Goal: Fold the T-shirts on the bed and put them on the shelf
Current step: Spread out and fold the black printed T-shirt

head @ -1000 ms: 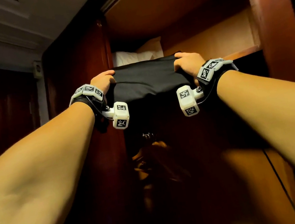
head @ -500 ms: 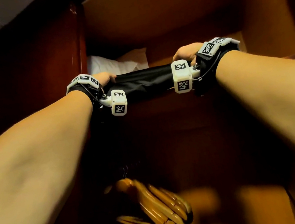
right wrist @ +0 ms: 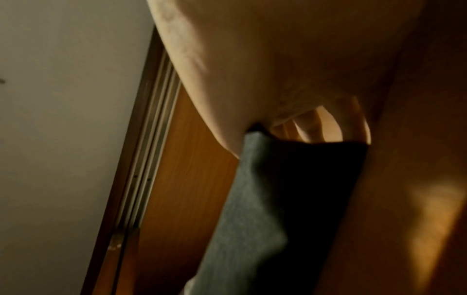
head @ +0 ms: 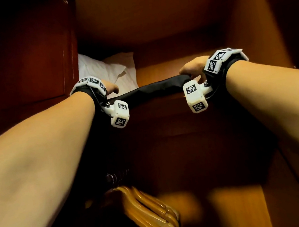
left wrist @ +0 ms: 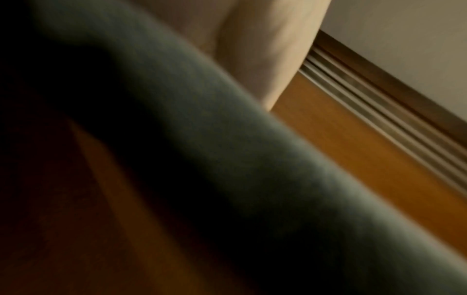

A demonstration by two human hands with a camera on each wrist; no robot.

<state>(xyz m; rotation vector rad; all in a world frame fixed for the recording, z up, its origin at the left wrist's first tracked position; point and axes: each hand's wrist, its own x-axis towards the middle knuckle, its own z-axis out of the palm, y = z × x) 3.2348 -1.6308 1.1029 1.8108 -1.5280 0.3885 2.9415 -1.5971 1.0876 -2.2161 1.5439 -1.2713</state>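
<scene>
While gripped by both hands (head: 151,81): T-shirt (head: 152,91) beside pillow (head: 111,72).

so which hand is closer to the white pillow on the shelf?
Left. The left hand grips the black T-shirt directly in front of the white pillow; the right hand holds the shirt's other end, well to the pillow's right.

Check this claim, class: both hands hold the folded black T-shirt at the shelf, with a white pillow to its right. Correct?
Not quite. In the head view the white pillow lies left of the folded black T-shirt, behind the left hand. The right hand grips the other end.
</scene>
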